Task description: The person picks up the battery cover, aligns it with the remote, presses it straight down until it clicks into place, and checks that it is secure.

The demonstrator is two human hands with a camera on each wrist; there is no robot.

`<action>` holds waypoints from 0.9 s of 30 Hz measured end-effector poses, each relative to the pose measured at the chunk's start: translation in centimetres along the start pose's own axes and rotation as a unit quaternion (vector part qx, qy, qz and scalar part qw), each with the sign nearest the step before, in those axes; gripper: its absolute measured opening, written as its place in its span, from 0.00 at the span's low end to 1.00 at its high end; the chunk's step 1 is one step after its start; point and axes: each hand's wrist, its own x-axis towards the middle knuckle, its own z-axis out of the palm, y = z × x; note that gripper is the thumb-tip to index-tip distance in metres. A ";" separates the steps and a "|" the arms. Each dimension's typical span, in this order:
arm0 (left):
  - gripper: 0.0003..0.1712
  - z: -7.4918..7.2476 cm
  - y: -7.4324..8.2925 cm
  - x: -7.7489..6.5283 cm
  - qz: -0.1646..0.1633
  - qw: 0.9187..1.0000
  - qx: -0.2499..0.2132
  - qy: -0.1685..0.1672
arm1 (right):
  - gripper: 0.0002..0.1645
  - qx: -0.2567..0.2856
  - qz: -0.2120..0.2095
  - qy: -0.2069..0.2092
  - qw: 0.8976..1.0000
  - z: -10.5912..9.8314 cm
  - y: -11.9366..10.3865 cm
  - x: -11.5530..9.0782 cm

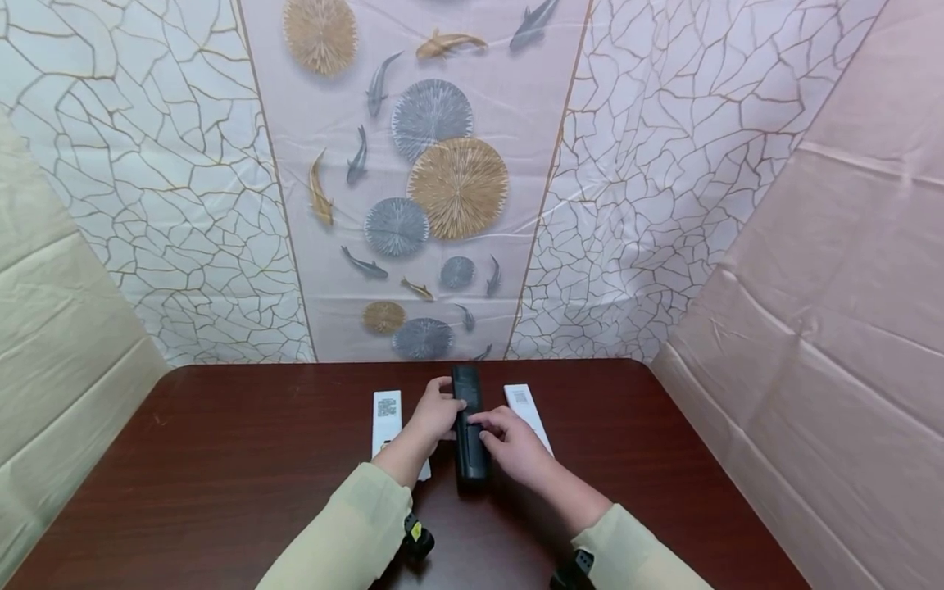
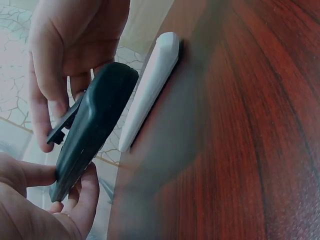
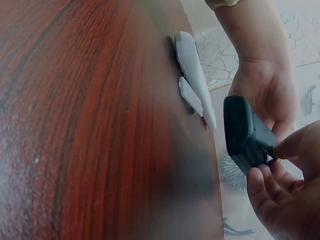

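A black remote control [image 1: 467,385], back side up, is held above the table between both hands. My left hand [image 1: 435,414] grips its far part, thumb on one side and fingers curled beneath, as the left wrist view shows. My right hand [image 1: 516,447] pinches the black battery cover [image 2: 65,122], which stands tilted up from the remote's back, one end still against it. In the right wrist view the right thumb and fingers meet at the cover's edge [image 3: 269,149]. The inside of the battery compartment is hidden.
Left of the hands lies a white remote [image 1: 387,416] with a label, and a small loose white cover [image 3: 191,96] beside it. Another white remote [image 1: 525,406] lies on the right, partly behind the right hand. The brown table [image 1: 221,459] meets patterned cloth walls.
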 end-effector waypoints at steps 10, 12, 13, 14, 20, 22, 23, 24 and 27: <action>0.33 0.0 0.4 -0.4 -0.003 1.000 -0.012 -0.003 | 0.14 -0.003 0.001 0.033 0.999 0.2 0.1 0.4; 0.33 0.0 0.4 -0.4 -0.004 1.000 -0.016 -0.001 | 0.14 -0.001 0.000 0.037 0.999 0.3 0.1 0.4; 0.33 0.0 0.5 -0.4 -0.004 1.000 -0.016 -0.001 | 0.14 0.001 -0.001 0.040 0.999 0.3 0.1 0.4; 0.33 0.0 0.5 -0.4 -0.004 1.000 -0.016 -0.001 | 0.14 0.002 0.001 0.041 0.999 0.3 0.1 0.5; 0.33 0.1 0.8 -0.5 -0.003 1.000 -0.019 -0.002 | 0.10 0.010 0.018 0.045 0.999 0.2 0.3 0.4; 0.34 0.1 0.9 -0.5 -0.003 1.000 -0.018 -0.001 | 0.09 0.012 0.021 0.044 0.999 0.2 0.3 0.4; 0.34 0.1 0.9 -0.5 -0.002 1.000 -0.018 -0.001 | 0.09 0.012 0.019 0.045 0.999 0.2 0.3 0.4; 0.34 0.1 0.9 -0.5 -0.002 1.000 -0.018 0.000 | 0.10 0.013 0.020 0.047 0.999 0.2 0.3 0.4; 0.34 0.2 0.9 -0.4 -0.005 1.000 -0.020 0.006 | 0.12 0.032 0.038 0.058 0.997 0.2 0.2 0.6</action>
